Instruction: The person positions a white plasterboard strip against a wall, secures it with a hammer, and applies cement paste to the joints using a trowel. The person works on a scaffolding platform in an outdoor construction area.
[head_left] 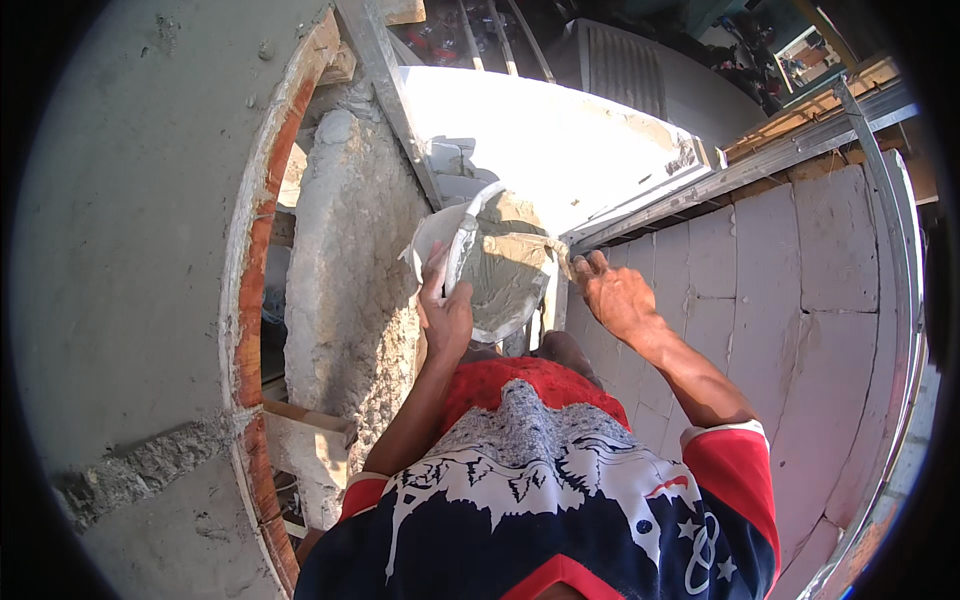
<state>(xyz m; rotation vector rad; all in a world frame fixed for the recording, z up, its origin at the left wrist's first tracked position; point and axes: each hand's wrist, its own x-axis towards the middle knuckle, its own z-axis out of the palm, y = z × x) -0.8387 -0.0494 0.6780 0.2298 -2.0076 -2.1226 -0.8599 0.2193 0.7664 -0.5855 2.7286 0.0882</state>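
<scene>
A white bucket (432, 230) is tilted in front of my body, with wet grey mortar (497, 290) spread over its inside. My left hand (447, 312) grips the bucket at its left side, thumb near the rim and fingers along the outer wall. On the right, my right hand (617, 297) is closed around the end of a mortar-caked trowel (527, 243). The trowel reaches across the bucket's mouth, lying against the mortar. Its handle is mostly hidden by my fingers.
A rough concrete block (350, 210) stands left of the bucket, beside a red-edged curved board (250, 320). Pale block wall (765, 260) rises on the right, topped by a metal straightedge (660, 215). A sunlit white surface (540, 130) lies beyond the bucket.
</scene>
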